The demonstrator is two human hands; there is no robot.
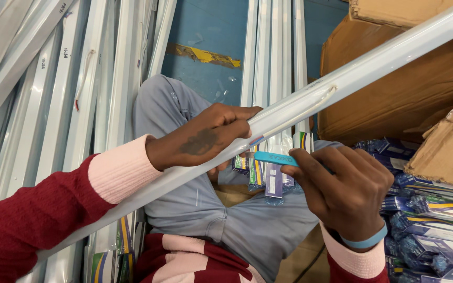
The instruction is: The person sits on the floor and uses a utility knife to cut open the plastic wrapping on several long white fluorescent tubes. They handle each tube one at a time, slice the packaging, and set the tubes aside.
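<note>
Nearest the lens, the right hand (348,193) at 5 o'clock is pinching a small blue tool (275,158) between thumb and fingertips, its tip pointing toward 9 o'clock. Running diagonally from 7 to 1 o'clock, a long white tube fixture (363,68) is crossing the lap. At centre, the left hand (205,140) is wrapping its fingers tightly around that fixture. Brown cardboard boxes (405,89) are sitting at 2 o'clock.

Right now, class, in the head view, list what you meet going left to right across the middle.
Leaning white tube-light battens → left hand gripping long white batten → small blue tool → right hand → brown cardboard boxes.
</note>
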